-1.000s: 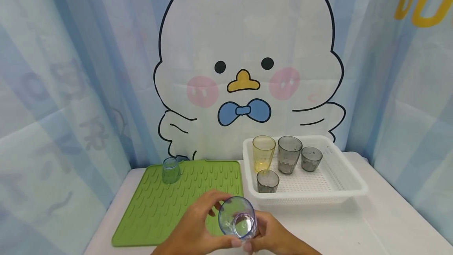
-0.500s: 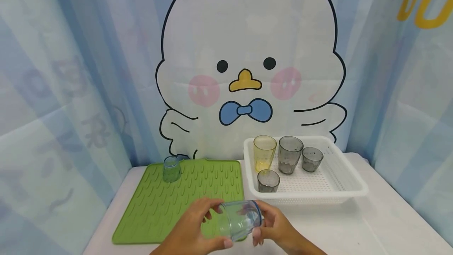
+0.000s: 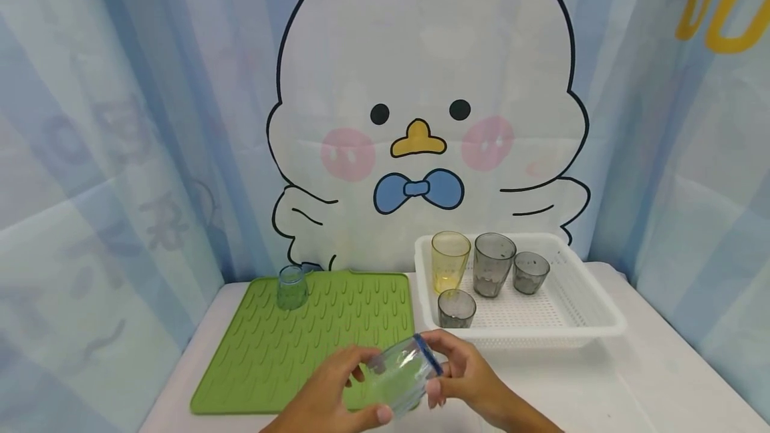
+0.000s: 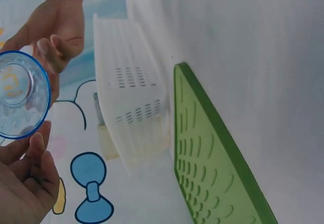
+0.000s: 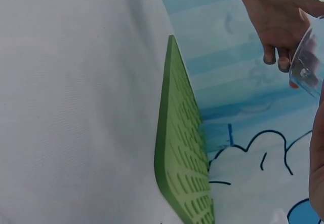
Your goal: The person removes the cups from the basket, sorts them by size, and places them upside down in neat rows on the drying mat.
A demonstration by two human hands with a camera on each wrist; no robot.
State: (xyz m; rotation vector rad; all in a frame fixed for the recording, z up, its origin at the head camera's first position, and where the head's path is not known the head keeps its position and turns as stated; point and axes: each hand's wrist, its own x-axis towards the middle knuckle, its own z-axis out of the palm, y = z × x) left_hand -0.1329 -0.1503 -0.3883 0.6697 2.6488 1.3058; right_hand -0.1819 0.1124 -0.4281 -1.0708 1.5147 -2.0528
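A clear glass tumbler (image 3: 398, 371) with a blue rim is held tilted between my two hands, above the front right corner of a green ridged mat (image 3: 301, 353). My left hand (image 3: 329, 387) grips it near the base, thumb below and fingers above. At the blue rim, my right hand (image 3: 472, 379) pinches with thumb and fingers. The left wrist view looks into the tumbler's round mouth (image 4: 49, 95). Only part of the tumbler (image 5: 308, 64) shows at the right wrist view's edge. On the mat's back left corner stands a small blue glass (image 3: 292, 288).
A white perforated basket (image 3: 577, 299) stands behind and right of my hands. Inside are a yellow glass (image 3: 450, 260), a tall grey glass (image 3: 493, 264) and two short grey glasses (image 3: 531, 273). A curtain with a cartoon bird hangs behind the white table (image 3: 656, 379).
The tumbler has turned from its mouth facing up toward the camera to lying tilted, rim to the right. My right hand has shifted up to the rim; the left stays near the base.
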